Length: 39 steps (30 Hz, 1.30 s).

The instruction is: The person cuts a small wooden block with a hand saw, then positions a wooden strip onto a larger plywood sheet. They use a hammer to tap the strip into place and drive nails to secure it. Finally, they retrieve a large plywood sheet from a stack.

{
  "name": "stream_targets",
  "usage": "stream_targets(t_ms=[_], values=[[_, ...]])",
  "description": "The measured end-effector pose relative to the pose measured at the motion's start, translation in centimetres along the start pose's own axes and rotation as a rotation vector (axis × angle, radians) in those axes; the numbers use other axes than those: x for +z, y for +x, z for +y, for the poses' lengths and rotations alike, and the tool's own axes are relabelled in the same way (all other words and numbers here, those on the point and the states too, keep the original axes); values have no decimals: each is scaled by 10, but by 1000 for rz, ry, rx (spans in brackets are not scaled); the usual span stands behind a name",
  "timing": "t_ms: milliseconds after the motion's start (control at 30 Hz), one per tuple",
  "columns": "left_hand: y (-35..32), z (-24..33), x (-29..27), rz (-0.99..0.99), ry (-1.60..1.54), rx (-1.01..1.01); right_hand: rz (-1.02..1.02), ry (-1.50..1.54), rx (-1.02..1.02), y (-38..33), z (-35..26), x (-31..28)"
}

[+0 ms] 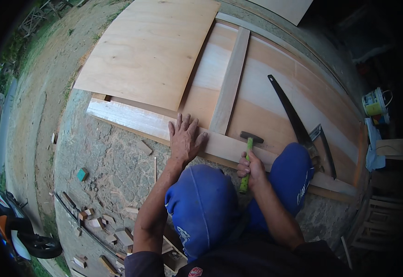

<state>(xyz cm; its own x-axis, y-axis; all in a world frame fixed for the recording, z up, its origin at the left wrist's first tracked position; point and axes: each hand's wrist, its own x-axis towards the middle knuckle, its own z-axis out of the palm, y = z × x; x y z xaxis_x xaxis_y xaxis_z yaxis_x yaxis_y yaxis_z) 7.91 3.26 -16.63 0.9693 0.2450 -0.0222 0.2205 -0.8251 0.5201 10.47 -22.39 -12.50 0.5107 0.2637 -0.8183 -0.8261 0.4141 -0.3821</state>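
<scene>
The right hand (252, 167) grips a green hammer (250, 146) above the near edge of a wooden frame (160, 121). The left hand (185, 141) lies flat there, fingers spread. A blue knee (289, 166) with white writing blocks some edge. A saw (292, 113) lies rightward; a thin board (150, 51) hides the left end.

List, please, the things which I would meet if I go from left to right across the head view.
Motorcycle, teal block, left hand, right hand gripping a hammer, handsaw, bucket.
</scene>
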Motion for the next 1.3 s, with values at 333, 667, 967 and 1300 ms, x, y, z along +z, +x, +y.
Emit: stream_targets(t_ms=[333,667,967,1300], values=[[18,26,4,-14,-26,-157,-131,-90,39,18,17,15],[20,35,2,-41,-56,-184,-114,-151,46,6,24,33],[-18,-18,-1,187,-542,-25,-264,-255,51,16,6,15],[-373,-93,-127,-210,137,-622,-162,-331,-195,-10,-24,55]])
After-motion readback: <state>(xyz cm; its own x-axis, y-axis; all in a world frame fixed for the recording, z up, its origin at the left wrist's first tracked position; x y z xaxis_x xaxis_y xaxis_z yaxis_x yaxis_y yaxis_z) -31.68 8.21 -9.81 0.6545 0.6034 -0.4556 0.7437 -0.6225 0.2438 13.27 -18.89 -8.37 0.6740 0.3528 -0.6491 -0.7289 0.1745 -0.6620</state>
